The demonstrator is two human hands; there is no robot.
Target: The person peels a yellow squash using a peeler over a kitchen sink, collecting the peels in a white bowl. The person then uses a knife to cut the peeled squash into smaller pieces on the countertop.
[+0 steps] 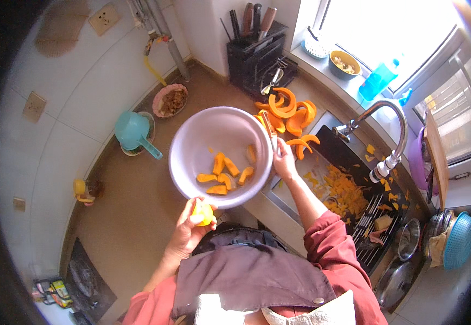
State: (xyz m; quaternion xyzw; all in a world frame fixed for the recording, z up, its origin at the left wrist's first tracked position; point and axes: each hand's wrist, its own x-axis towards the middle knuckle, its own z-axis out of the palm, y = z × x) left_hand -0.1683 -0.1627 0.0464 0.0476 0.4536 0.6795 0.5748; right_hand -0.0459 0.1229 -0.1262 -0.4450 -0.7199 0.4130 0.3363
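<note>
My left hand (195, 227) holds a yellow-orange piece of pumpkin (203, 213) at the near rim of a large pale purple basin (219, 126). Several peeled pumpkin pieces (218, 163) lie in the bottom of the basin. At the basin's right rim, my right hand (284, 160) grips a peeler (269, 126) by its handle, its head pointing away from me. Curved pumpkin slices (296, 118) are heaped on the counter just beyond this hand, beside the sink.
Orange peelings (341, 191) lie in the sink under the curved faucet (396, 118). A black knife holder (256, 57) stands at the back. To the left are a turquoise ladle (132, 131) on a bowl and a pink dish of food (158, 97). A blue colander (460, 239) stands far right.
</note>
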